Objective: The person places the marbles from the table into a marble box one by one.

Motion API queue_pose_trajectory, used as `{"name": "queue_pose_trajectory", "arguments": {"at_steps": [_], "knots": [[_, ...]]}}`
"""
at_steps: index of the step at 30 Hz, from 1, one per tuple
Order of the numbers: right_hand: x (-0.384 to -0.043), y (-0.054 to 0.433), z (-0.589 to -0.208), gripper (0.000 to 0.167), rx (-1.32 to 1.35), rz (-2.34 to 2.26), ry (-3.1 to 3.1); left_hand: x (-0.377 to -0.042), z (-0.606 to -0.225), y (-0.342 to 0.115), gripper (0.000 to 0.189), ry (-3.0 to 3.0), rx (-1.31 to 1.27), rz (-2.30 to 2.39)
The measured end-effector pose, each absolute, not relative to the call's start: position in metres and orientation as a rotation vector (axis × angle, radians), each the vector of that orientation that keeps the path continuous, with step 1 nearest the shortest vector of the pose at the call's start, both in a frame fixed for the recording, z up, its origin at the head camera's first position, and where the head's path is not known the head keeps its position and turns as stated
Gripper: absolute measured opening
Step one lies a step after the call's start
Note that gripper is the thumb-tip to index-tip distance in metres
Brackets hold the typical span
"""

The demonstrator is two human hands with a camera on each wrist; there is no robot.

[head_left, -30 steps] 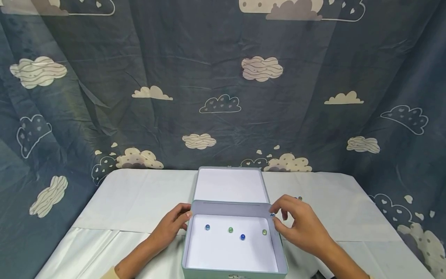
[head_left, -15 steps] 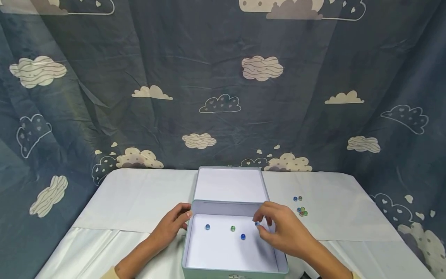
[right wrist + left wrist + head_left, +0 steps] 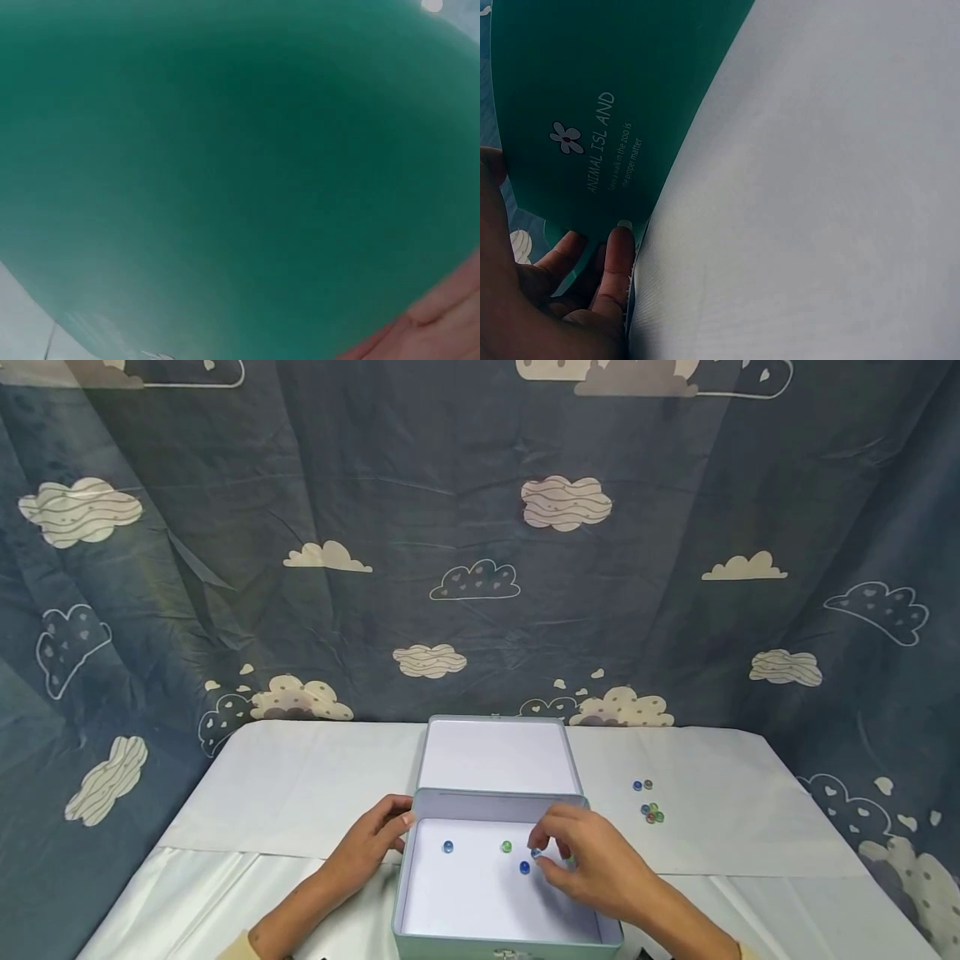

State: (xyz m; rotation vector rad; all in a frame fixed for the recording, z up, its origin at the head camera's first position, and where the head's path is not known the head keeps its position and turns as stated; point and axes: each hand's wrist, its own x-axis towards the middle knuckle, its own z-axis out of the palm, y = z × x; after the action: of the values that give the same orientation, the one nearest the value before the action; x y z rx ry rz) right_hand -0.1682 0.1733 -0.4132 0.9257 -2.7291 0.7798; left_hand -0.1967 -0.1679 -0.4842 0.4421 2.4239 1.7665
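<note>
A green tin box (image 3: 457, 910) with a white inside stands with its lid (image 3: 493, 756) folded back. My left hand (image 3: 367, 839) holds the box's left side near the back corner, thumb at the rim. In the left wrist view, its fingertips (image 3: 618, 251) lie against the printed green wall (image 3: 652, 82). Over the box floor, my right hand (image 3: 596, 864) pinches a clear-blue marble (image 3: 536, 852) between thumb and index finger. On the floor sit a light blue marble (image 3: 447, 847), a green marble (image 3: 506, 847) and a dark blue marble (image 3: 524, 867). Another green marble (image 3: 570, 858) is partly hidden behind the right hand.
Right of the box, a small cluster of marbles (image 3: 652, 813) and a pair of marbles (image 3: 637, 785) lie on the white cloth (image 3: 720, 835). A dark curtain with clouds (image 3: 480, 635) hangs behind the table. The green outer wall (image 3: 225, 187) fills the right wrist view.
My right hand has moved left from the box's right rim to over its floor, carrying the marble. The middle green marble has rolled slightly right. My left hand stays put.
</note>
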Motion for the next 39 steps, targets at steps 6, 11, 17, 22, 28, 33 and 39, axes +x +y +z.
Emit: {"name": "queue_pose_trajectory", "arguments": {"at_steps": [6,11,17,22,28,33,39], "knots": [[-0.170,0.174,-0.412,0.022,0.890,0.751,-2.744,-0.197,-0.484,-0.168,0.045,2.430,0.437,1.767],[-0.175,0.187,-0.408,0.027,0.822,0.809,-2.724,-0.196,-0.486,-0.168,0.044,2.435,0.426,1.764],[-0.191,0.217,-0.402,0.024,0.708,0.816,-2.670,-0.198,-0.488,-0.168,0.042,2.438,0.411,1.762],[-0.210,0.253,-0.402,0.021,0.640,0.779,-2.615,-0.199,-0.489,-0.167,0.043,2.438,0.408,1.774],[-0.232,0.296,-0.417,0.015,0.449,0.746,-2.723,-0.199,-0.490,-0.167,0.042,2.434,0.402,1.779],[-0.245,0.319,-0.433,0.014,0.326,0.763,-2.858,-0.199,-0.491,-0.168,0.042,2.441,0.386,1.768],[-0.251,0.335,-0.447,0.013,0.314,0.783,-2.932,-0.199,-0.491,-0.168,0.044,2.435,0.394,1.764]]}}
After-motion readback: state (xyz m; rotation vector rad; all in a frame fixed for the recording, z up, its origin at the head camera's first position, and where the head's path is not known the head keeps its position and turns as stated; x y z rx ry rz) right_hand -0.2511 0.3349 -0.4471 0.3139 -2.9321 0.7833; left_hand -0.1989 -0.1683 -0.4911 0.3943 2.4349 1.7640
